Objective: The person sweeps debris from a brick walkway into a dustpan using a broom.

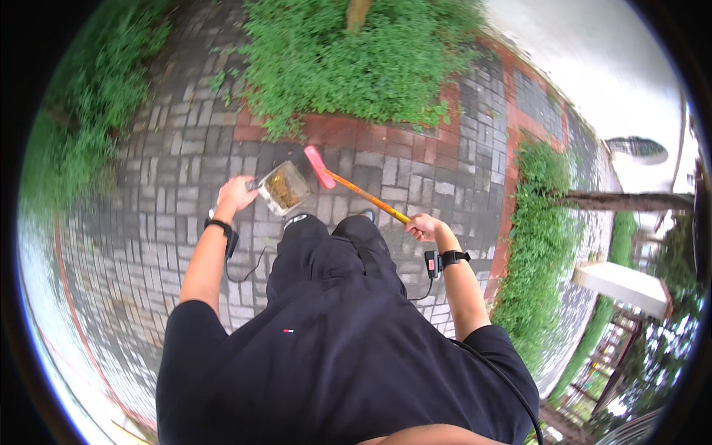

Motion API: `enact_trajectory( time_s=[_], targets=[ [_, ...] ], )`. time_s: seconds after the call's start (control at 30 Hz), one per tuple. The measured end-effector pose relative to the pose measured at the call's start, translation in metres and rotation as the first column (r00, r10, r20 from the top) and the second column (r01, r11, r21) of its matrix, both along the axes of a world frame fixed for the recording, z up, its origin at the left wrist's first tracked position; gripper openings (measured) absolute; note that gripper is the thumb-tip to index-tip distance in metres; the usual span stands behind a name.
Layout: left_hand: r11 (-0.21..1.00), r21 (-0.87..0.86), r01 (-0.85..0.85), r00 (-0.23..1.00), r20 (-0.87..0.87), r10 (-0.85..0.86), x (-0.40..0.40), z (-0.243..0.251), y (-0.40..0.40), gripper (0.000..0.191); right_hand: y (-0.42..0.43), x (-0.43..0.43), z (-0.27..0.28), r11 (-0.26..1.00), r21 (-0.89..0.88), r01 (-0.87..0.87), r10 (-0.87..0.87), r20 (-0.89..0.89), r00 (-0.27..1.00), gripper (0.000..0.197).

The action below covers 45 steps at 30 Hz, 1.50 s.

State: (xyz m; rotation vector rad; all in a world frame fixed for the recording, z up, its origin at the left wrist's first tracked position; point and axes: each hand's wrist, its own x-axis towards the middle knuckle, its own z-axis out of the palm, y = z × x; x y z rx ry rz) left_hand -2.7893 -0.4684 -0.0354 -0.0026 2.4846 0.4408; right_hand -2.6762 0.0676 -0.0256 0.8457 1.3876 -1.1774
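Note:
My left hand [237, 194] grips the short handle of a box-shaped dustpan [299, 177] low over the paving. Yellowish-brown loose debris [281, 188] lies inside the dustpan. In my right hand [424, 227] is the yellow end of an orange-and-yellow stick handle [364, 194]. At the stick's far end is a pink head [319, 167], which looks like a broom's. That head is just right of the dustpan with a small gap between them. Whether the dustpan touches the ground cannot be told.
Grey block paving [189, 161] surrounds my feet, with a red brick border [361, 132] ahead. Leafy shrubs [356, 67] grow around a tree trunk [357, 14]. More greenery stands left [89, 105] and right [528, 250]. Cables [247, 273] hang near my wrists.

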Motion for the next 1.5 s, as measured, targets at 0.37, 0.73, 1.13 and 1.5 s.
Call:
enact_trajectory(
  time_s=[0.37, 0.73, 1.13, 1.5],
  targets=[
    [0.999, 0.012, -0.051, 0.994, 0.099, 0.050, -0.005, -0.007, 0.024, 0.057, 0.051, 0.052, -0.044, 0.937, 0.269, 0.222, -0.219, -0.045, 0.975, 0.010],
    [1.000, -0.015, -0.016, 1.000, 0.024, 0.016, -0.038, 0.047, 0.175, 0.052, 0.162, 0.120, -0.058, 0.959, 0.223, 0.176, -0.202, 0.101, 0.974, 0.007],
    [0.955, 0.036, 0.294, 0.948, -0.140, -0.286, -0.092, 0.103, 0.428, 0.045, 0.269, 0.229, -0.102, 0.781, 0.165, 0.603, -0.593, -0.110, 0.798, 0.028],
    [0.857, 0.174, 0.484, 0.868, -0.221, -0.445, -0.193, 0.062, 0.638, 0.046, 0.342, 0.210, -0.073, 0.462, 0.176, 0.869, -0.861, -0.146, 0.487, 0.015]
  ],
)
